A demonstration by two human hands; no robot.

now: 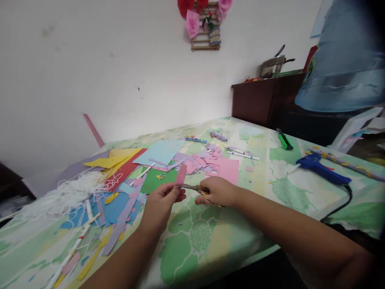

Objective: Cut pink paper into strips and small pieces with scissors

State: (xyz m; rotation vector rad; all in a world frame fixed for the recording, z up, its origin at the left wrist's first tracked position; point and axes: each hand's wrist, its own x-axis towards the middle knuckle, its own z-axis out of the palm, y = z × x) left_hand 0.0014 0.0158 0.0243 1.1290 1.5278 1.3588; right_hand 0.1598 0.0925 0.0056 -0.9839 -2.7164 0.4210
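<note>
My left hand [165, 198] pinches the lower end of a narrow pink paper strip [181, 174], which stands up from the fingers. My right hand [215, 190] is wrapped round the gold-coloured handles of a pair of scissors [194, 187]. The scissor blades point left and meet the strip close to my left fingertips; whether they have cut into it I cannot tell. Behind the hands lies a heap of pink paper scraps [207, 159] beside a pink sheet [227, 170]. A green sheet [159, 181] lies just beyond my left hand.
White string [69, 190] is tangled at the left over coloured paper, with a blue sheet [112, 206] nearby. Rolled white paper sticks [243, 155] lie farther back. On the right are a green utility knife [284, 139] and a blue glue gun [325, 167] with its black cord.
</note>
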